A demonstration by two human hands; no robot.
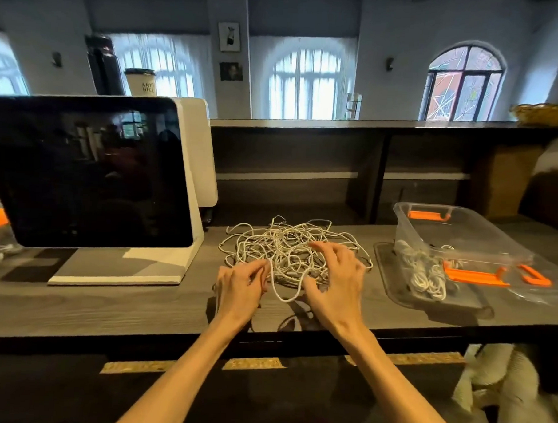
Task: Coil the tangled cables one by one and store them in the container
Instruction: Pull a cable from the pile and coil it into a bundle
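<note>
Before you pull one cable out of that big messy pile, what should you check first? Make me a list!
1. Left hand has hold of one strand: ok, its fingers pinch a loop of white cable at the near edge of the tangle.
2. Right hand free to help: ok, fingers spread over the pile, gripping nothing.
3. A loose cable end is found: cannot tell, the strands cross too much.
4. Clear container is open: ok, no lid on top; its lid lies beneath it.
5. Room in the container: ok, only some coiled white cables at its near end.
</note>
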